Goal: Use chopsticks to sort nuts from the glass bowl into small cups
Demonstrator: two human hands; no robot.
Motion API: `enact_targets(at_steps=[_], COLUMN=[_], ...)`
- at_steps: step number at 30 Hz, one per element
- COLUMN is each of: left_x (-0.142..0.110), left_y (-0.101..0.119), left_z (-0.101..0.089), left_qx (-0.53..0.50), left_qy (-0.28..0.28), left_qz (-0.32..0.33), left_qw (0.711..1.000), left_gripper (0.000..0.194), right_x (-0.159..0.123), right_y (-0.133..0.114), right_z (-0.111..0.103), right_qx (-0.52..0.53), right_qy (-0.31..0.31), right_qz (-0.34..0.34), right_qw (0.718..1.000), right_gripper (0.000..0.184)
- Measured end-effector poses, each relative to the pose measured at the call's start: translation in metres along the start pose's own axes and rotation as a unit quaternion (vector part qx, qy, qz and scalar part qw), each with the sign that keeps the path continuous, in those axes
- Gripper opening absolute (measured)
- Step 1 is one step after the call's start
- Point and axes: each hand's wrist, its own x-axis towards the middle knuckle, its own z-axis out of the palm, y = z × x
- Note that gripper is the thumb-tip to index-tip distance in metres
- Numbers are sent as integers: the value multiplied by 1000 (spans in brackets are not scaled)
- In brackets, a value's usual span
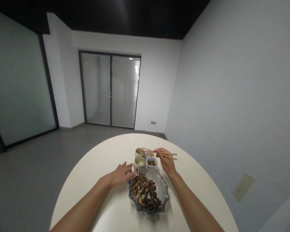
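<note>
A pair of wooden chopsticks (169,155) is gripped in my right hand (166,162), their tips pointing left over the small containers. Under the tips is a round pale cup (136,154) with light pieces inside. Nearer me stands a second pale cup (136,165), which looks bare inside. To its right, a white square dish (156,166) holds brown pieces; another white dish (149,152) behind it is partly hidden by the chopsticks. My left hand (122,174) lies with fingers spread, its thumb by the rim of a scalloped glass bowl (162,185) of mixed nuts and seeds (145,190).
Everything stands on a round cream table (91,170). A white wall (232,96) rises to the right, with a wall plate (244,186) low on it. Glass doors (111,93) with blinds are at the back, and a frosted panel (19,83) is at left.
</note>
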Motion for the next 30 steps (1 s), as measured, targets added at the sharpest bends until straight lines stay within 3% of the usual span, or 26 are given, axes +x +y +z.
enact_targets(at_steps=[6,14,22,30], left_x=[3,10,11,11], left_y=[-4,-3,-4,-4], left_z=[4,8,9,8], left_qx=[4,16,9,5], left_qy=[2,4,2,4], left_qz=[4,5,10,9], left_qw=[1000,1000,1000,1000], left_gripper=[66,63,63,65], right_x=[-30,-59,-63,-58], right_y=[-13,-27,-36,-33], right_z=[-22,-42,-35,-35], right_qx=[32,89,88,65], right_qy=[54,-88,-194,-156], right_qz=[57,130,110,70], right_qw=[996,984,971,983], right_gripper=[54,66,58,52])
